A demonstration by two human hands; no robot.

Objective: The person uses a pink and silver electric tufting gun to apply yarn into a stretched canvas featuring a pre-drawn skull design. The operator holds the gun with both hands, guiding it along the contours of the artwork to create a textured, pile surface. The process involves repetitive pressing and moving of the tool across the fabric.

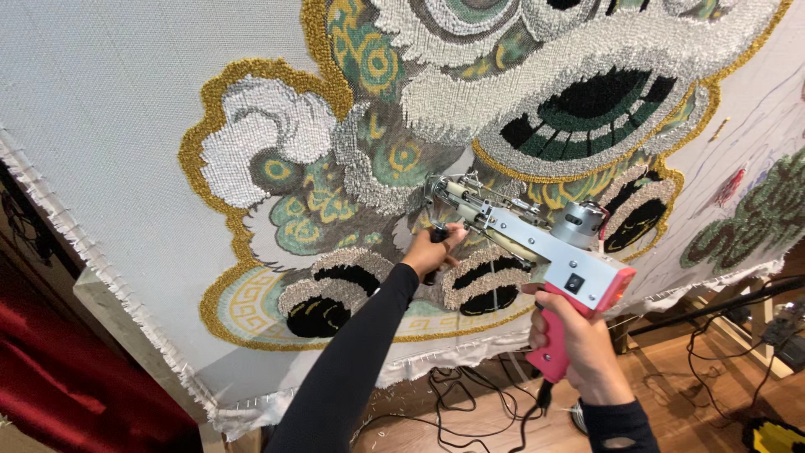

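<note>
Overhead, a pale backing cloth [101, 101] is stretched on a wooden frame [109, 315], its frayed edge hooked along the near left side. A dark red curtain [59, 377] hangs at the near left, and a wooden floor [671, 394] with loose black cables [470, 411] lies at the near right. Tufted into the cloth is a large lion-like figure [402, 109] in white, grey, green and black yarn, outlined in gold, with curled cloud shapes and black claws.

The tufting gun [537, 239] sits right of centre, its needle end pressed to the cloth among the grey and green tufts. It has a silver metal body, a small round motor on top, a black switch on its side and a pink handle. The left hand [432, 247], in a black sleeve, has its grip closed around the gun's black front handle. The right hand [579, 352] has its grip closed around the pink rear handle.
</note>
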